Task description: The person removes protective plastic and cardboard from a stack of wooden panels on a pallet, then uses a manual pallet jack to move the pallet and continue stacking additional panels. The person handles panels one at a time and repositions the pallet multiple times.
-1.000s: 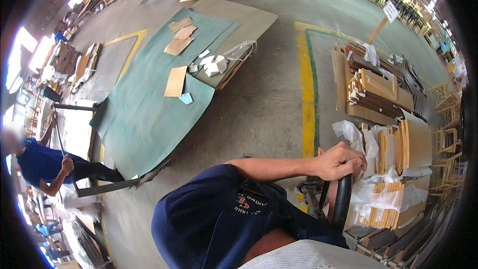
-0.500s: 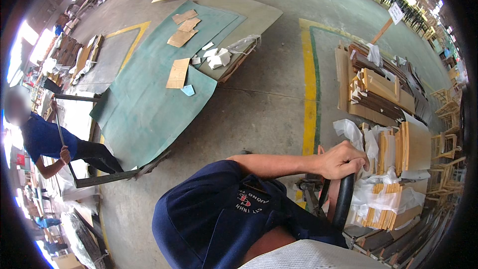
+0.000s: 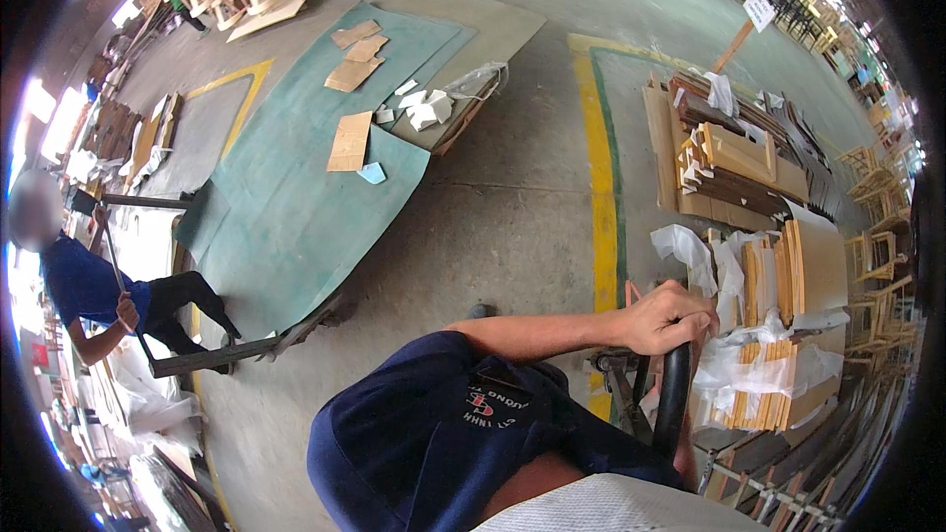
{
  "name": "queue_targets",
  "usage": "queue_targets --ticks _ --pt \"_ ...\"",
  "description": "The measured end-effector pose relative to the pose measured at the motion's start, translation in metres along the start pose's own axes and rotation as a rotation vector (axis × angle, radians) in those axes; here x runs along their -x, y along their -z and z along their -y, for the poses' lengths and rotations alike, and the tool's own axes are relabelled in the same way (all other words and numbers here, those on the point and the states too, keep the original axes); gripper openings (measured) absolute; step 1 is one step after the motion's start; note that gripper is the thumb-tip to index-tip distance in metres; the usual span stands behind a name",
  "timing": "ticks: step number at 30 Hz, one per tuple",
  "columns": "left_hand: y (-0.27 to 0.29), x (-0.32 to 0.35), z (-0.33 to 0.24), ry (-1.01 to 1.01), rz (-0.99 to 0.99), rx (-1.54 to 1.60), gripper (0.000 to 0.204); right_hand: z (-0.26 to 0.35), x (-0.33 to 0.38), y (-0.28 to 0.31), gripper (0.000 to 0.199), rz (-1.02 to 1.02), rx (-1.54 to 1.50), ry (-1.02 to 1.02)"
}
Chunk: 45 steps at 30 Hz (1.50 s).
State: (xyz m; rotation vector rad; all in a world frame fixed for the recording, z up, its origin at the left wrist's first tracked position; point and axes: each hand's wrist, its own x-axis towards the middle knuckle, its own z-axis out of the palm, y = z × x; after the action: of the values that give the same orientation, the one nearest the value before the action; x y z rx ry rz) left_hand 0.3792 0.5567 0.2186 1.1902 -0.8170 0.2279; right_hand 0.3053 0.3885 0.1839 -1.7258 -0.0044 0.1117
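My left forearm stretches across to the right, and my left hand point(image 3: 670, 318) is closed over the top of a black curved handle point(image 3: 674, 394). Dark metal parts point(image 3: 621, 374) show beside the handle. Along its right side runs a skin-coloured strip that seems to be my right forearm point(image 3: 687, 448). The right hand's fingers are hidden, so their grip does not show. Navy sleeve and shirt cloth point(image 3: 424, 414) fill the lower middle.
A large platform covered by a green sheet point(image 3: 296, 227) bears cardboard pieces point(image 3: 349, 142) and white scraps point(image 3: 429, 110). At its left end a co-worker point(image 3: 94, 281) grips a metal bar. Stacked wooden panels point(image 3: 778, 374) stand right of the handle, near a yellow floor line point(image 3: 599, 187).
The view has shifted slightly, so most things sit further left. The co-worker's legs have changed stance, and a walking person at the back has moved left. My left hand keeps its hold.
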Motion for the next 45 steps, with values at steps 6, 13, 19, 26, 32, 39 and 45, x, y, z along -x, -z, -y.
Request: queue_targets --ticks 6,13,19,26,32,39,45 --pt "-0.012 0.073 -0.015 -0.002 0.105 -0.034 0.027 -0.030 0.099 -0.001 0.030 0.064 0.185 -0.170" --pt "-0.024 0.154 -0.025 -0.027 0.242 -0.079 0.020 -0.085 0.224 0.051 0.033 0.125 0.474 -0.450" --pt "-0.040 0.212 -0.022 0.172 0.347 -0.372 0.022 -0.026 0.388 -0.008 0.052 -0.277 0.405 -0.757" --pt "-0.032 0.349 -0.142 0.029 0.507 -0.231 0.023 -0.057 0.530 -0.118 0.042 -0.074 0.530 -0.762" --pt "-0.025 0.513 -0.257 0.160 1.297 -0.915 0.049 -0.127 0.655 -0.238 0.045 0.136 0.710 -0.593" --pt "-0.075 0.633 -0.297 0.184 1.512 -1.014 0.057 -0.203 0.763 -0.276 0.038 -0.074 1.015 -0.440" --pt "-0.094 0.821 -0.321 0.076 1.336 -1.247 0.032 -0.290 0.899 -0.366 0.038 -0.317 1.119 -0.485"
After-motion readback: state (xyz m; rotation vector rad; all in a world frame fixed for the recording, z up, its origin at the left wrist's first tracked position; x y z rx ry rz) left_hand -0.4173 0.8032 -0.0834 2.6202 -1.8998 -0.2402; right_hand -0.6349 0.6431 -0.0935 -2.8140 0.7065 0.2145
